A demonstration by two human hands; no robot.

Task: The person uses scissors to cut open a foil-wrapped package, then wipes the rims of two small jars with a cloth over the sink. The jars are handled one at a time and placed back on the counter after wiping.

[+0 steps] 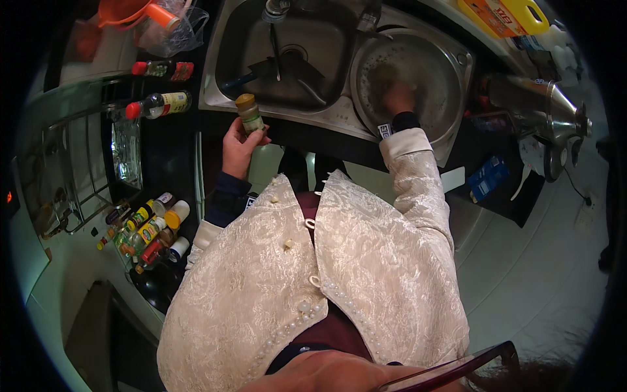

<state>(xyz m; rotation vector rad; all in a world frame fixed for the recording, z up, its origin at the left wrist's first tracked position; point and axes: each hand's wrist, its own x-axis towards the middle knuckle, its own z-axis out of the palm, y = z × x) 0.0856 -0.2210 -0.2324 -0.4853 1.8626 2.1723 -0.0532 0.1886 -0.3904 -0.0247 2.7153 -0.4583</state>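
Note:
My left hand [241,145] is closed around a small spice jar [252,121] with a yellowish-brown cap and a pale label, held upright at the front edge of the sink. Down in a round metal basin [450,108] on the right side of the sink is my right hand [397,98]. Its fingers are smeared and partly hidden in cloudy, bubbly water. A blurred greenish patch [384,73] shows beside those fingers; what it is cannot be made out.
The left sink bowl [228,46] holds dark utensils under a faucet [274,46]. Two red-capped bottles [166,104] lie to its left. Several seasoning bottles [151,228] crowd the lower left counter. At right are a steel kettle [532,108], a blue packet [488,178] and a yellow jug [506,16].

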